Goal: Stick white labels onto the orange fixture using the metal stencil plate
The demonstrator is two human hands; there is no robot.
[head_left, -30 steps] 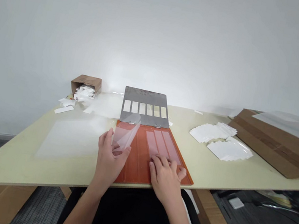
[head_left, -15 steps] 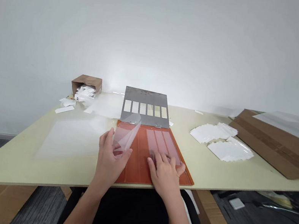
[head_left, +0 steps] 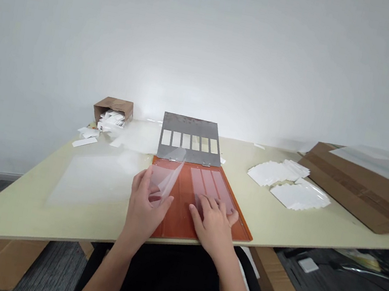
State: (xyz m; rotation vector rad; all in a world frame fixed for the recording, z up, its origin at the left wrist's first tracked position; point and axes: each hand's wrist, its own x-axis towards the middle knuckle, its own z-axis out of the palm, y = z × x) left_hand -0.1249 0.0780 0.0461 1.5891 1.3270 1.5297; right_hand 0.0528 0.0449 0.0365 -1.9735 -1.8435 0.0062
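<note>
Curved upward in my left hand (head_left: 145, 209) is a sheet of clear plastic film (head_left: 166, 175), held at its edge between thumb and fingers. Under it lies the left side of an orange-red board (head_left: 180, 215). My right hand (head_left: 216, 224) rests on the board's right side with its fingers apart. Its fingertips touch the near end of several pale translucent strips (head_left: 212, 186) lying side by side. A grey plate (head_left: 192, 126) with a row of rectangular windows is hinged to the board's far edge and stands tilted back.
More clear film (head_left: 94, 180) lies on the table at left. Behind it, a small cardboard box (head_left: 124, 104) spills white cards. Fanned white packets (head_left: 298, 195) sit at right, beside a large brown carton (head_left: 353, 186). The table's front edge runs close to my lap.
Both hands have barely moved. The film in my left hand has shifted slightly to the right, and my right thumb has spread a little to the left.
</note>
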